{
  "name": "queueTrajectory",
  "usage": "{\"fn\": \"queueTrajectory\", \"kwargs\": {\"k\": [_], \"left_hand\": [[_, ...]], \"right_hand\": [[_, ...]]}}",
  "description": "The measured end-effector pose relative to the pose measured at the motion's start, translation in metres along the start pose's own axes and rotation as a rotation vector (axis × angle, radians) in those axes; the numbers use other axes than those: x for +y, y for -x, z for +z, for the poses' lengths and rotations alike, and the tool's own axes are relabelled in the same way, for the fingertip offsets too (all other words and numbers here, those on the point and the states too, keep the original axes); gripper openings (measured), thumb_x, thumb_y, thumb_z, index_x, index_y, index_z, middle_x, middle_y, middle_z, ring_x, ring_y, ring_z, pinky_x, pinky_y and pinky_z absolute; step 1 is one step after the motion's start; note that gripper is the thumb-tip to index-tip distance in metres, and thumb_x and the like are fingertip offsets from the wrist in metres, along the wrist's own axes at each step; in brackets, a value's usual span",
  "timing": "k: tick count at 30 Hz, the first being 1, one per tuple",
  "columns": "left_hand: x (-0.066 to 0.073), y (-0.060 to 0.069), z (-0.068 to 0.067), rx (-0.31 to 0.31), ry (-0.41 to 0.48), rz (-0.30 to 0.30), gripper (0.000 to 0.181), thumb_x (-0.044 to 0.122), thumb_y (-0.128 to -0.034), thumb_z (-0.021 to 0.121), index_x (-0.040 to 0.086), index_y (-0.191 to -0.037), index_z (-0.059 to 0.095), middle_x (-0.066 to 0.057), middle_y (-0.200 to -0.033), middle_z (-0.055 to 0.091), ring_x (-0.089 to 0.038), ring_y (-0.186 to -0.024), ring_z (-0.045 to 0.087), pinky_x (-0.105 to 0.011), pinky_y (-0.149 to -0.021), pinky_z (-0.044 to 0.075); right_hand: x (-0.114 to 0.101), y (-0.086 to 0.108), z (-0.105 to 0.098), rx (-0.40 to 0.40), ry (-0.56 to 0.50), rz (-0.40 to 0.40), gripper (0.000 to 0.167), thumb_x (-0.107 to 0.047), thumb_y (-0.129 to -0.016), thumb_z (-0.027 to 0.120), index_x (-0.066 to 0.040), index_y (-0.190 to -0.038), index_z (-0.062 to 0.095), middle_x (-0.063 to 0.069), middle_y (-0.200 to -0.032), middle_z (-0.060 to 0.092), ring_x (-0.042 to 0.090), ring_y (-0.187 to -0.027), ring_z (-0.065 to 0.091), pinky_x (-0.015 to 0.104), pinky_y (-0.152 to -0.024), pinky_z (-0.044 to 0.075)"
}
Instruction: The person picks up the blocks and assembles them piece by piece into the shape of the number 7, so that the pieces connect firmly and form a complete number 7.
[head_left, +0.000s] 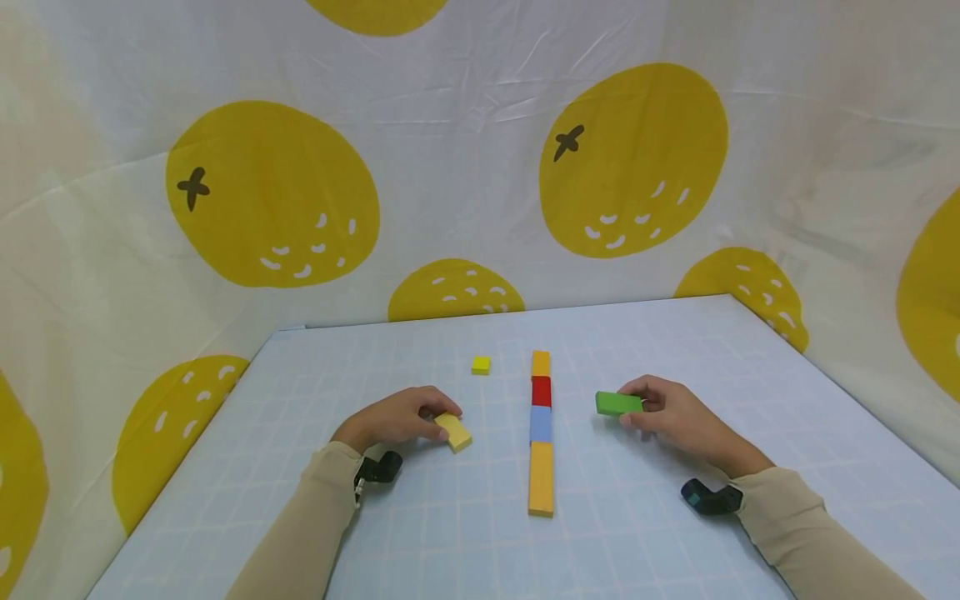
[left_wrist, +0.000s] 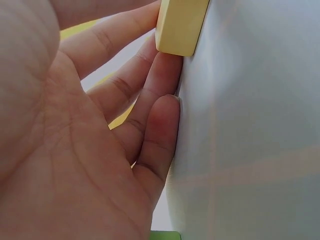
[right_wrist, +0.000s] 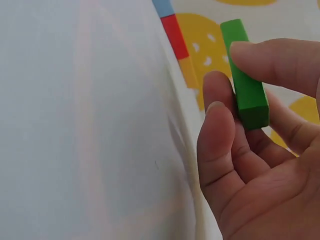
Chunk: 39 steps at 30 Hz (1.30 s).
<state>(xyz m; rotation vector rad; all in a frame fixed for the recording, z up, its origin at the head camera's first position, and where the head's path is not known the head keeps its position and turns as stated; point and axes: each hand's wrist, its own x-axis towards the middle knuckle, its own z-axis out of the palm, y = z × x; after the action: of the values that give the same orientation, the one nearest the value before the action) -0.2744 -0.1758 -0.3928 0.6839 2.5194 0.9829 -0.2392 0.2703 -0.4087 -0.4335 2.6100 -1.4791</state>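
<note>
My left hand [head_left: 405, 415] pinches a pale yellow block [head_left: 453, 432] at the table, left of the row of blocks. In the left wrist view the pale yellow block [left_wrist: 182, 27] lies at the fingertips, close to the tabletop. On the other side of the row, my right hand [head_left: 678, 421] holds a green block [head_left: 618, 404] between thumb and fingers. The right wrist view shows this green block [right_wrist: 246, 75] raised off the surface, with the thumb across one face.
Down the middle runs a row: a short orange block [head_left: 540, 363], a red block [head_left: 541, 391], a blue block [head_left: 541, 423] and a long orange block [head_left: 541, 479]. A small bright yellow block [head_left: 481, 365] sits left of its far end. A patterned curtain [head_left: 465, 167] stands behind the table [head_left: 420, 542].
</note>
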Motion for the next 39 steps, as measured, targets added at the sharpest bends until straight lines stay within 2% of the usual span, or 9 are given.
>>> {"fn": "queueTrajectory", "kwargs": {"k": [4, 9, 14, 20, 27, 31, 39], "left_hand": [[0.0, 0.0, 0.0, 0.001, -0.003, 0.001, 0.034, 0.02, -0.0885, 0.078, 0.022, -0.122, 0.07, 0.008, -0.119, 0.063, -0.017, -0.108, 0.053, -0.042, -0.1, 0.043], [0.0, 0.0, -0.003, 0.004, -0.018, -0.01, 0.033, 0.02, -0.0895, 0.077, 0.023, -0.121, 0.07, 0.008, -0.119, 0.063, -0.016, -0.108, 0.053, -0.042, -0.1, 0.043], [0.002, 0.002, -0.005, 0.012, -0.044, -0.014, 0.028, 0.017, -0.0922, 0.073, 0.022, -0.12, 0.071, 0.008, -0.118, 0.064, -0.017, -0.107, 0.054, -0.042, -0.099, 0.044], [0.003, 0.001, -0.002, 0.02, -0.029, -0.026, 0.024, 0.016, -0.0952, 0.067, 0.022, -0.118, 0.072, 0.009, -0.116, 0.064, -0.016, -0.105, 0.054, -0.041, -0.097, 0.045], [-0.001, 0.0, 0.0, 0.044, -0.024, -0.033, 0.021, 0.02, -0.095, 0.068, 0.024, -0.115, 0.073, 0.011, -0.112, 0.065, -0.016, -0.103, 0.054, -0.04, -0.095, 0.044], [-0.001, -0.001, 0.002, 0.059, -0.007, -0.05, 0.021, 0.02, -0.095, 0.068, 0.024, -0.115, 0.073, 0.01, -0.112, 0.065, -0.015, -0.102, 0.055, -0.041, -0.096, 0.045], [0.0, -0.003, 0.004, 0.059, 0.01, -0.058, 0.02, 0.024, -0.0957, 0.068, 0.025, -0.115, 0.072, 0.01, -0.112, 0.065, -0.015, -0.103, 0.055, -0.043, -0.098, 0.045]], "right_hand": [[0.001, -0.001, 0.001, 0.025, -0.042, -0.007, 0.043, -0.02, -0.089, 0.078, -0.005, -0.124, 0.059, 0.018, -0.116, 0.06, 0.027, -0.086, 0.061, 0.03, -0.068, 0.052], [-0.002, -0.004, 0.006, 0.057, -0.114, 0.023, 0.044, -0.022, -0.09, 0.077, -0.004, -0.126, 0.057, 0.019, -0.127, 0.055, 0.028, -0.094, 0.061, 0.03, -0.074, 0.055], [-0.005, -0.012, 0.011, 0.052, -0.177, 0.043, 0.046, -0.025, -0.092, 0.074, -0.004, -0.128, 0.055, 0.019, -0.119, 0.059, 0.031, -0.098, 0.06, 0.03, -0.08, 0.055], [-0.007, -0.023, 0.017, 0.077, -0.19, 0.076, 0.042, -0.022, -0.094, 0.07, -0.003, -0.128, 0.054, 0.018, -0.118, 0.061, 0.03, -0.099, 0.062, 0.03, -0.082, 0.055], [-0.016, -0.042, 0.022, 0.172, -0.372, 0.137, 0.035, -0.013, -0.101, 0.057, 0.004, -0.13, 0.046, 0.024, -0.125, 0.058, 0.028, -0.101, 0.068, 0.032, -0.085, 0.056], [-0.019, -0.051, 0.022, 0.195, -0.419, 0.175, 0.039, -0.015, -0.101, 0.057, 0.003, -0.134, 0.046, 0.023, -0.133, 0.053, 0.024, -0.102, 0.067, 0.031, -0.089, 0.054], [-0.026, -0.063, 0.02, 0.203, -0.463, 0.224, 0.044, -0.021, -0.102, 0.058, -0.008, -0.143, 0.049, 0.019, -0.142, 0.046, 0.032, -0.115, 0.061, 0.036, -0.097, 0.051]]}}
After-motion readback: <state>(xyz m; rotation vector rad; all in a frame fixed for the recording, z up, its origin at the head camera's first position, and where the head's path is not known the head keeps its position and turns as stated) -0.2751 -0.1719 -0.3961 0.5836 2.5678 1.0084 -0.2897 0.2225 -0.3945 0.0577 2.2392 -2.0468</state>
